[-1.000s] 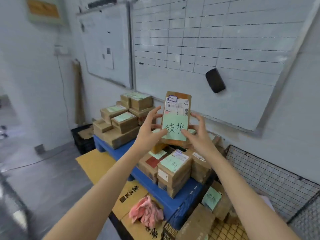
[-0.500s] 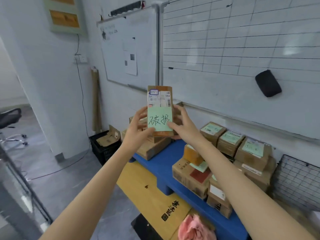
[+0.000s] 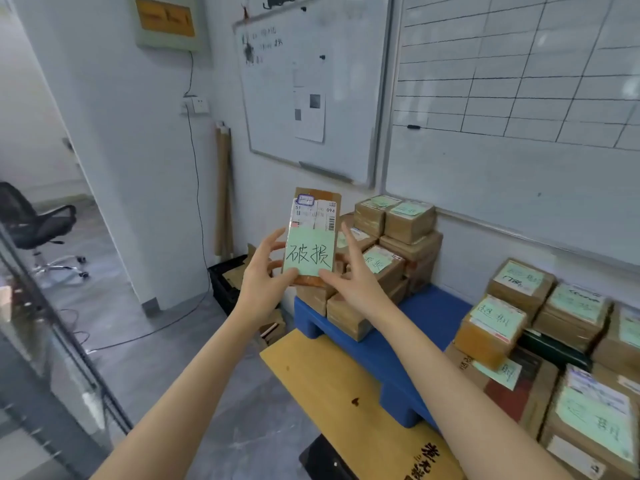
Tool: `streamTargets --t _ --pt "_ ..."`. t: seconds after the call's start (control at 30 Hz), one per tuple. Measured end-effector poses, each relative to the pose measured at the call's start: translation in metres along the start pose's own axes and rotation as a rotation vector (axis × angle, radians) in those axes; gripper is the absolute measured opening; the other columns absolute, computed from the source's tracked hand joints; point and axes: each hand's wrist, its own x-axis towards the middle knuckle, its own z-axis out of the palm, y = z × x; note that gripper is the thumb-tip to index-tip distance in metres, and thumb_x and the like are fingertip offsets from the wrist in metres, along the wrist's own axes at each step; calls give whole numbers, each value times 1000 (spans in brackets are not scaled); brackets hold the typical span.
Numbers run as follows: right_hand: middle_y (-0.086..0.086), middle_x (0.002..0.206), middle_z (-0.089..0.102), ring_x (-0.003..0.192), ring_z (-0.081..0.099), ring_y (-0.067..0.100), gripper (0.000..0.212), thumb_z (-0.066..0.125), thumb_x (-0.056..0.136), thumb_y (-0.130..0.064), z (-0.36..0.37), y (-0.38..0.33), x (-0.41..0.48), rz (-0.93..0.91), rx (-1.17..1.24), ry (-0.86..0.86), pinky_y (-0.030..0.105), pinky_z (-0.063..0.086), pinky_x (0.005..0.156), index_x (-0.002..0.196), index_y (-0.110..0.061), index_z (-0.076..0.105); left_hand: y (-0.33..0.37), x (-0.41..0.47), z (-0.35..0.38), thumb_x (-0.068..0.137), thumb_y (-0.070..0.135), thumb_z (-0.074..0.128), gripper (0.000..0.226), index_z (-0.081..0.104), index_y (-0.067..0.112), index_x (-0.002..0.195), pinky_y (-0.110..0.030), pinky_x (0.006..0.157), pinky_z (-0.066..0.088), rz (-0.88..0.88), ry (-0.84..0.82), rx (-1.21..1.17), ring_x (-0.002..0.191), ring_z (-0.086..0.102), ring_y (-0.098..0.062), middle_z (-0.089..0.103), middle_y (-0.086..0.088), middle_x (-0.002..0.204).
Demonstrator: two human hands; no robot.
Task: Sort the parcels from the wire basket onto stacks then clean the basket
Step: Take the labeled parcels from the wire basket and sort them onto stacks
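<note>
Two hands, left hand [image 3: 263,271] and right hand [image 3: 349,278], pinch one parcel [image 3: 311,237] upright, its green note [image 3: 309,255] facing up, likely to read it. It hangs above the far stack [image 3: 388,251].

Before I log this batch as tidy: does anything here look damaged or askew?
The parcel held upright in both hands carries a green note reading "破损" (damaged), though no tear shows. The stacks behind sit slightly crooked.
</note>
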Motion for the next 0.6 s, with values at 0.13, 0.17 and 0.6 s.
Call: streamTargets --t 0.13,0.17,0.6 --pt "-21 143 42 134 39 5 79 67 94 -19 25 17 42 -16 -10 9 41 45 107 148 -48 18 -30 30 -19 90 1 63 53 50 34 129 -26 71 59 -20 23 13 105 64 -6 60 10 123" --pt "-21 143 40 135 37 6 80 68 93 -19 30 21 55 -20 -22 6 38 45 105 150 -45 18 -38 41 -23 90 2 64 53 51 35 129 -30 74 60 -25 28 26 105 64 -9 60 11 123" --pt "-20 125 46 86 68 15 96 76 86 -29 38 65 233 67 -80 19 44 60 78 154 -47 11 -117 219 -41 90 10 65 54 50 39 133 -41 83 59 -45 -60 89 109 63 -19 58 13 125"
